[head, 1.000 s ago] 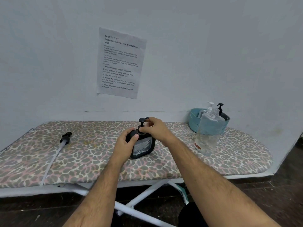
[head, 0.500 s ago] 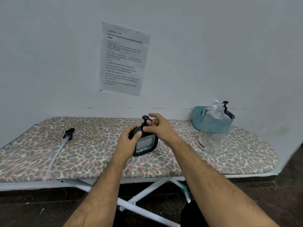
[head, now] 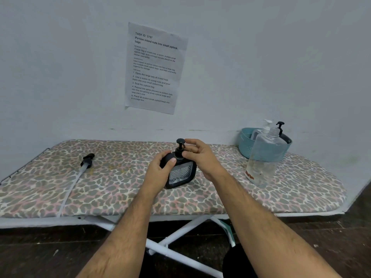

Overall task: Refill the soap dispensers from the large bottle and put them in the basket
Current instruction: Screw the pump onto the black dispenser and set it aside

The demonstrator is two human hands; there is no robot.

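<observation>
A black square soap dispenser with a clear patterned front stands upright in the middle of the ironing board. My left hand grips its upper left shoulder. My right hand pinches the black pump collar at its neck, just below the pump head. The large clear bottle stands uncapped to the right, holding liquid in its lower part. Behind it the teal basket holds a white-pump dispenser and a black-pump dispenser. The large bottle's black pump with its long tube lies on the board at the left.
The board stands against a pale wall with a printed sheet taped above it. White metal legs cross below the board over a dark floor.
The view has tilted up a little. My right hand's fingers have shifted around the pump neck, and the pump head now shows beside them. My left hand keeps its hold on the dispenser.
</observation>
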